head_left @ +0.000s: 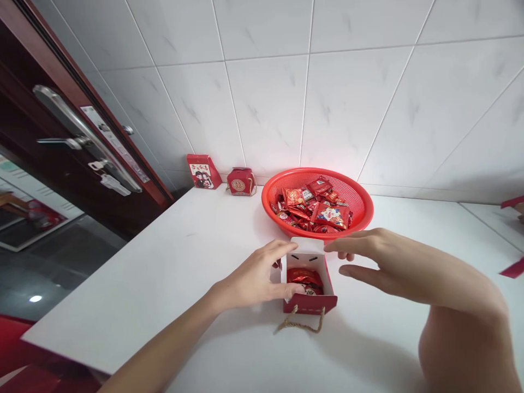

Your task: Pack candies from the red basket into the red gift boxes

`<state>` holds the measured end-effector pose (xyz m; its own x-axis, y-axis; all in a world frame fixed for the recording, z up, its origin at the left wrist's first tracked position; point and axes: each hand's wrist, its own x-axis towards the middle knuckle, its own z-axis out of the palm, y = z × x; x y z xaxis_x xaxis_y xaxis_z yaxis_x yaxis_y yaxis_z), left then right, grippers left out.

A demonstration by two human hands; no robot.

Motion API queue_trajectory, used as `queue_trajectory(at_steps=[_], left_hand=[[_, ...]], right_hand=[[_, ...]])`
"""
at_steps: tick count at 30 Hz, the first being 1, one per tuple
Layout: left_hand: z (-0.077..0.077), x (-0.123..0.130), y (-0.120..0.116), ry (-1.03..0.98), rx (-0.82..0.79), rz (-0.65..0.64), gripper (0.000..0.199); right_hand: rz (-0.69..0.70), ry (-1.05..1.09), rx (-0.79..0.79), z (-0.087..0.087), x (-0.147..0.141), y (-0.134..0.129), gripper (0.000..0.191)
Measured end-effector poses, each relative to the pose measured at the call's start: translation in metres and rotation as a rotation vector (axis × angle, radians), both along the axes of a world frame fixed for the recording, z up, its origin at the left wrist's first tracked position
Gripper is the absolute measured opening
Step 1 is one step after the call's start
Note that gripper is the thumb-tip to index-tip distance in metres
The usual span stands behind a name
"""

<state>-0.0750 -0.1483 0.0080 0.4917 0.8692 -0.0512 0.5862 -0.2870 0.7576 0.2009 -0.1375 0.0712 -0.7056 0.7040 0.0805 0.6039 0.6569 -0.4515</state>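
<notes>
A small red gift box stands on the white table with its top open and its white back flap raised. Red-wrapped candies lie inside it, and a twisted rope handle hangs at its front. My left hand grips the box's left side, the thumb over the front corner and the fingers toward the back. On the other side, my right hand is open, its index fingertip at the flap's right edge and its thumb apart from the box.
Behind the box sits a red plastic basket full of wrapped candies. Two closed red boxes, one tall and one hexagonal, stand by the tiled wall. A dark door with keys is left of the table. Red items show at the right edge.
</notes>
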Motion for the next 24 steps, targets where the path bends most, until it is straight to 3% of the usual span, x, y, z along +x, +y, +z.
queue_trajectory(at_steps=[6,9,13,18,24], left_hand=[[-0.002,0.003,0.002,-0.046,0.041,0.009,0.071],[-0.007,0.002,0.004,-0.09,0.101,0.0,0.062],[-0.019,-0.002,0.009,-0.154,0.226,-0.068,0.047],[-0.033,-0.006,0.017,-0.281,0.244,-0.135,0.032],[-0.025,-0.014,0.019,-0.217,0.227,-0.196,0.03]], right_hand=[[-0.049,0.034,-0.102,-0.019,-0.008,-0.011,0.042],[-0.083,0.115,-0.171,-0.034,-0.003,-0.024,0.039],[-0.192,0.245,-0.114,-0.061,0.008,-0.033,0.04],[-0.234,0.403,-0.048,-0.102,0.009,-0.039,0.056],[-0.336,0.505,0.004,-0.128,-0.006,-0.046,0.07]])
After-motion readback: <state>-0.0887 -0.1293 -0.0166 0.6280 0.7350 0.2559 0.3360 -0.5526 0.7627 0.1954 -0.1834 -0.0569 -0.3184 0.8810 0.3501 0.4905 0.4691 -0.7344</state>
